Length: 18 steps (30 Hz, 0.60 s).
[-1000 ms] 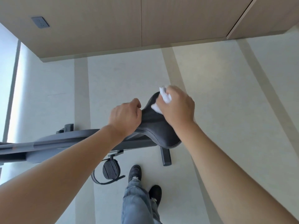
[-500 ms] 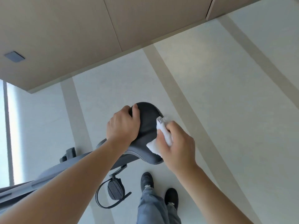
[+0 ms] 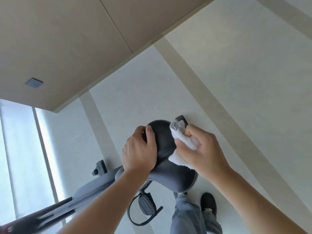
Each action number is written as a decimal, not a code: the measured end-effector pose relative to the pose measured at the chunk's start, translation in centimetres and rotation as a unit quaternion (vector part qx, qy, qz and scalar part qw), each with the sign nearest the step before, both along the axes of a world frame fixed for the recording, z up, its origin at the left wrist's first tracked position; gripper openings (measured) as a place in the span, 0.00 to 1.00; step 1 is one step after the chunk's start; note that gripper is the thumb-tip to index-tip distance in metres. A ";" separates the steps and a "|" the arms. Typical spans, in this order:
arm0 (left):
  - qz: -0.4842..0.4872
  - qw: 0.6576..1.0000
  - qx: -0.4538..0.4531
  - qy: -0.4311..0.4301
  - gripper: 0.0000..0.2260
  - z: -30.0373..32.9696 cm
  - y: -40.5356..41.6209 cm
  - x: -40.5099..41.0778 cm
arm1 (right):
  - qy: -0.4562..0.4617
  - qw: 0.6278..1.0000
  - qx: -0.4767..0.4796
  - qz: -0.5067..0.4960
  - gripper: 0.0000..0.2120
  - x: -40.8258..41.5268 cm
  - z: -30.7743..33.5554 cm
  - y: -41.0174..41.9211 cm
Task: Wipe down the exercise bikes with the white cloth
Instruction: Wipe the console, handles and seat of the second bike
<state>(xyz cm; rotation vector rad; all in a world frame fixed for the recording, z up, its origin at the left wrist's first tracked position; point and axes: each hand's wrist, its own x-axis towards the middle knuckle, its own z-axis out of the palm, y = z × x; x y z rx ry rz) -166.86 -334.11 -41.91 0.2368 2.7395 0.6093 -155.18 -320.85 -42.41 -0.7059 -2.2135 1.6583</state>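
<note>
My left hand (image 3: pixel 139 153) grips the saddle (image 3: pixel 166 146); my right hand (image 3: pixel 205 152) holds the cloth (image 3: pixel 183 144) against it (pedal (image 3: pixel 146 204) below, shoe (image 3: pixel 209 202) beside).

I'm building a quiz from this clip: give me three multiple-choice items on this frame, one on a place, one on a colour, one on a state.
1. Where is the white cloth?
A. on the floor
B. against the seat's right side
C. on the pedal

2. What colour is the saddle?
A. black
B. red
C. white

3. What is the left hand doing?
A. hanging free
B. holding the cloth
C. gripping the saddle

Answers: 1 B, the right hand presses it there. 2 A, black with pale stitching. 3 C, its fingers curl over the saddle's left edge.
</note>
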 end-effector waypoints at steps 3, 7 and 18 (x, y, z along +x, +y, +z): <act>-0.001 1.000 0.006 -0.008 0.17 0.0 0.0 -0.2 | -0.002 1.000 0.000 0.000 0.15 0.3 -0.5 0.1; -0.010 1.000 0.011 -0.011 0.17 -0.3 -0.3 -0.4 | -0.016 0.998 0.032 0.042 0.22 -5.1 0.2 0.9; -0.021 0.999 0.035 0.010 0.16 -0.9 -0.8 -0.7 | -0.130 0.952 -0.086 0.264 0.25 -12.8 -1.2 4.3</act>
